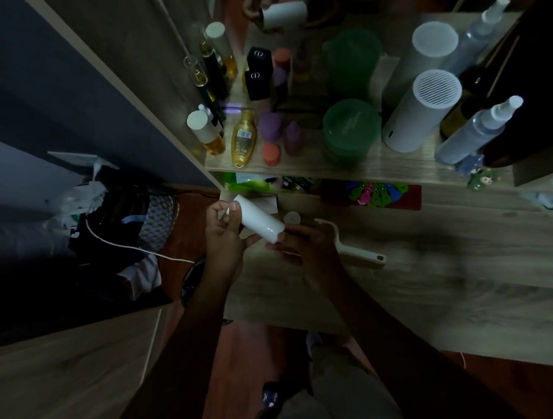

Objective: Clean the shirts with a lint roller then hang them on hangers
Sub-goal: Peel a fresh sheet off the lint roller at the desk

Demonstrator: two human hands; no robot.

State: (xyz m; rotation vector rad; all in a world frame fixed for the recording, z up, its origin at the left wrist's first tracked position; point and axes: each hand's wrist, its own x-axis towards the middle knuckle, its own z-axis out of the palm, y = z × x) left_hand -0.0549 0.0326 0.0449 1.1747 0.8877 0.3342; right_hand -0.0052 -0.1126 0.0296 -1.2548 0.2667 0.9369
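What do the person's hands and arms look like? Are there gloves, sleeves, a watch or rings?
The left hand and right hand are bare: no gloves, rings or watch show. Both forearms seem without sleeves as far as visible, though dim light hides detail.

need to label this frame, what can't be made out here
- Head view: the lower end of the white roll is covered by the right hand; its upper edge sits behind the left hand.
- Head view: part of the roller handle is hidden behind the right hand.
- Head view: the dark pile on the left is too dim to tell shirts from bags.
- Head view: bottle labels on the shelf are too small and blurred.
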